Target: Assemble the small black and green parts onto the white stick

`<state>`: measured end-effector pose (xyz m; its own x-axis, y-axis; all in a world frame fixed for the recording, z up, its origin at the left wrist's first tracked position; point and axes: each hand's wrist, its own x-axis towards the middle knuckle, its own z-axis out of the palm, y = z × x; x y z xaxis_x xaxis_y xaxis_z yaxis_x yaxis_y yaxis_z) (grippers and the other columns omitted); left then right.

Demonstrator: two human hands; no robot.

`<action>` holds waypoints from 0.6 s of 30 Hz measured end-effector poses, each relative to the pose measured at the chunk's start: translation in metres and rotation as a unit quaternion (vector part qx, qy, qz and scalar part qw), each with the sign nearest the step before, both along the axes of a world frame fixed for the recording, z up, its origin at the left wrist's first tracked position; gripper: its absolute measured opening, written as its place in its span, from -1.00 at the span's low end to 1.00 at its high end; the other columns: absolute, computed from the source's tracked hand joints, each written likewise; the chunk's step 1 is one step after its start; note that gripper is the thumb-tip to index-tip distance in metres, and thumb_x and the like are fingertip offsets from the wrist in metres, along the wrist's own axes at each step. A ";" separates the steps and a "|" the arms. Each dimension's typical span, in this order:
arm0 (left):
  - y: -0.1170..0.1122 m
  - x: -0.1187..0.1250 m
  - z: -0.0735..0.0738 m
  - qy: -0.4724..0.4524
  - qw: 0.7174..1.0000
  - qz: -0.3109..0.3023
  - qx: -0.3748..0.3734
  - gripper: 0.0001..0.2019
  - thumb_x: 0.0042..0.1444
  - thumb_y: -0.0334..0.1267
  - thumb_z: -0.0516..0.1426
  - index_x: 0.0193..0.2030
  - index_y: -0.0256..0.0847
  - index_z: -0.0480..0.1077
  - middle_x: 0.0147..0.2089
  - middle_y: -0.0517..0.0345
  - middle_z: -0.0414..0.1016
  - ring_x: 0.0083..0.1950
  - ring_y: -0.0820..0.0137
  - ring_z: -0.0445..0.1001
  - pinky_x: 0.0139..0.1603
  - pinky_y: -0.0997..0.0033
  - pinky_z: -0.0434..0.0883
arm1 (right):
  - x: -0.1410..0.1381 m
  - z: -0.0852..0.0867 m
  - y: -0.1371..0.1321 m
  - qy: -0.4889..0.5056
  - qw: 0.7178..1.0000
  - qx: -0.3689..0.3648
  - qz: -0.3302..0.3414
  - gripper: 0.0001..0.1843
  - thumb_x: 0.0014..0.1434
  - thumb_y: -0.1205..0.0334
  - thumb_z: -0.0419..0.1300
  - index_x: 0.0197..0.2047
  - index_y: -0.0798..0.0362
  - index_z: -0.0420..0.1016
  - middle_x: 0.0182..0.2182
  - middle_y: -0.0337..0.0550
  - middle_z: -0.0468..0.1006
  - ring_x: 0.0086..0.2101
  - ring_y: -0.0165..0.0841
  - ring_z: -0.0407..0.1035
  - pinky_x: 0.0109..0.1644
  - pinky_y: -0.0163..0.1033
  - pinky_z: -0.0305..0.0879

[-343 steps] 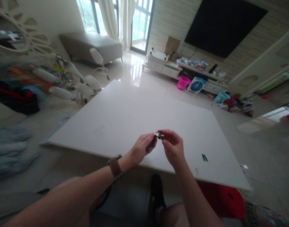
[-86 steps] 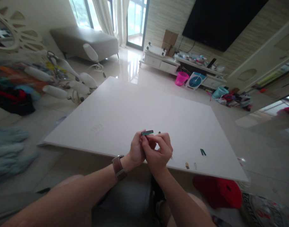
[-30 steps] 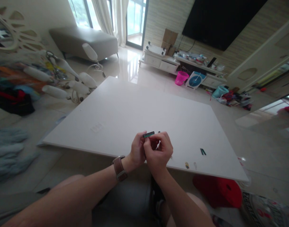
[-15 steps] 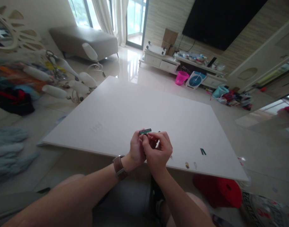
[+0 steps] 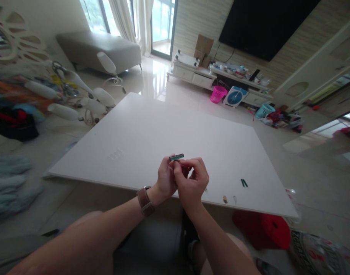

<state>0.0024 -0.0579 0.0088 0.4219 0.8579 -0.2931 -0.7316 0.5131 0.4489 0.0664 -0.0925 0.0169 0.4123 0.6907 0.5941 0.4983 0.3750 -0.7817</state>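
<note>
My left hand [image 5: 166,176], with a brown-strapped watch on its wrist, is closed around a small black-and-green bar [image 5: 176,157] whose upper part sticks out above the fingertips. Against it works my right hand [image 5: 193,177], thumb and forefinger pinched together just below the bar. Whatever lies between those fingertips is too small and hidden to name. Both hands are over the near edge of the white table [image 5: 175,126]. Two dark green strips [image 5: 244,183] lie to the right, and a small yellow-and-dark piece [image 5: 225,199] sits near the edge beside a clear piece [image 5: 235,199].
Several faint clear pieces [image 5: 115,154] lie on the table's left side. A lamp with white shades [image 5: 100,96] stands by the left corner. Under the near right edge is a red stool-like object [image 5: 274,231], next to a printed bag [image 5: 318,250].
The hands stay together, with the fingers shifting only slightly at the bar. The whole view has moved a little.
</note>
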 end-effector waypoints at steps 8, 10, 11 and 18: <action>0.017 0.008 -0.014 0.227 0.944 0.024 0.240 -0.58 0.20 0.01 0.03 -0.57 -0.22 0.32 -0.63 0.21 0.23 -0.58 0.49 0.19 -0.54 0.46 0.15 | 0.040 -0.008 0.015 0.214 0.973 -0.085 0.022 -0.80 0.19 0.09 0.20 -0.24 0.06 0.47 -0.34 -0.23 0.51 -0.30 -0.37 0.40 -0.25 -0.27 0.29; 0.016 0.013 -0.013 0.265 0.928 0.031 0.259 -0.59 0.22 0.02 0.04 -0.52 -0.22 0.36 -0.60 0.21 0.26 -0.57 0.48 0.21 -0.55 0.46 0.16 | 0.050 -0.012 0.020 0.276 0.956 -0.096 0.037 -0.76 0.19 0.06 0.19 -0.23 0.06 0.48 -0.36 -0.22 0.53 -0.29 -0.36 0.42 -0.29 -0.30 0.27; 0.015 0.016 -0.012 0.279 0.922 0.025 0.266 -0.59 0.24 0.02 0.03 -0.49 -0.22 0.37 -0.60 0.22 0.25 -0.57 0.48 0.21 -0.56 0.46 0.16 | 0.054 -0.013 0.022 0.294 0.949 -0.103 0.044 -0.75 0.18 0.04 0.19 -0.24 0.06 0.49 -0.36 -0.22 0.53 -0.29 -0.37 0.43 -0.31 -0.31 0.26; 0.012 0.041 -0.007 0.297 0.908 0.014 0.296 -0.62 0.30 -0.03 -0.01 -0.48 -0.19 0.25 -0.59 0.28 0.20 -0.58 0.50 0.13 -0.56 0.45 0.09 | 0.064 -0.017 0.035 0.354 0.930 -0.090 0.050 -0.81 0.10 0.09 0.26 -0.33 0.05 0.49 -0.39 -0.27 0.55 -0.36 -0.41 0.41 -0.33 -0.32 0.33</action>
<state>0.0434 -0.0462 0.0017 0.3160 0.9473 0.0530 -0.2786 0.0392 0.9596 0.1307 -0.0579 0.0000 0.5838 0.8089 0.0698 -0.1951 0.2232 -0.9551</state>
